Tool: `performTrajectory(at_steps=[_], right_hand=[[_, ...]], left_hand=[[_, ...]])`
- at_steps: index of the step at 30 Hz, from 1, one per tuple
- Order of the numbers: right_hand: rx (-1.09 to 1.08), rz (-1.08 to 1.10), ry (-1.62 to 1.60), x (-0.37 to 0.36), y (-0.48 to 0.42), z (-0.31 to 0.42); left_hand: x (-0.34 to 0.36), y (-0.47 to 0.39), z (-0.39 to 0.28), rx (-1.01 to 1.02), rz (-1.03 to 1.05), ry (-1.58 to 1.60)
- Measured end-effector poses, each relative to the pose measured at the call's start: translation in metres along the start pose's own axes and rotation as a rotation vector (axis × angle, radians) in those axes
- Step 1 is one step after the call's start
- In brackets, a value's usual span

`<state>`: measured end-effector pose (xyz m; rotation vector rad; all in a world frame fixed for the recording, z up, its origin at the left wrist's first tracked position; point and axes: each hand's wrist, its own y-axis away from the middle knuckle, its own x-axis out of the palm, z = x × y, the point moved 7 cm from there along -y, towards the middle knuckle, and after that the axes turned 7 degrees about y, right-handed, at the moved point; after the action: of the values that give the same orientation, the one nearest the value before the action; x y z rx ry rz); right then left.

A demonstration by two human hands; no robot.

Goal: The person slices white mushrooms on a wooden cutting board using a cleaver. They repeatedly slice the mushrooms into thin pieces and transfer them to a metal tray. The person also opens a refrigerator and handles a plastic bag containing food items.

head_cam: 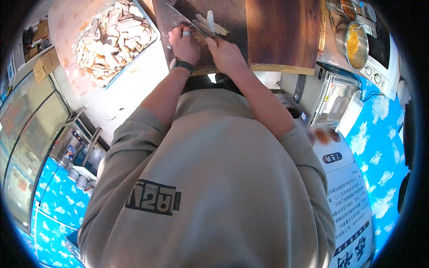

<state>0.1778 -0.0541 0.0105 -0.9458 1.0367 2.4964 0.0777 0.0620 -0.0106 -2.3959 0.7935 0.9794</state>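
My right hand [228,56] grips a knife [187,19], whose long thin blade slants up and left over a dark wooden cutting board [231,37]. My left hand [185,44], with a ring and a wristwatch, lies on the near side of the blade, fingers curled down over a brownish piece of food [183,25]. Most of that piece is hidden under the fingers. Several pale, long slices of food [214,26] rest on the board just beyond the blade; one stands nearly on edge.
To the left, a blue-rimmed tray [146,45] holds a heap of pale, brown-edged slices [110,40]. At the right are a metal bowl [364,50] with yellow food, a white appliance with knobs [372,74] and clear lidded containers [335,97]. The board's front edge [283,68] is near my body.
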Motion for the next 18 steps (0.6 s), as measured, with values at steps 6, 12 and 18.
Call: performTrajectory(at_steps=[6,12,18], right_hand=[[0.081,0.039,0.054,-0.018,0.057,-0.016],[0.056,0.029,0.06,-0.028,0.088,-0.002],[0.048,0.004,0.089,-0.028,0.082,-0.001]], left_hand=[[0.0,0.0,0.001,0.005,-0.014,0.005],[0.003,0.001,-0.001,0.009,0.032,-0.071],[0.001,0.0,-0.003,0.008,0.036,-0.056]])
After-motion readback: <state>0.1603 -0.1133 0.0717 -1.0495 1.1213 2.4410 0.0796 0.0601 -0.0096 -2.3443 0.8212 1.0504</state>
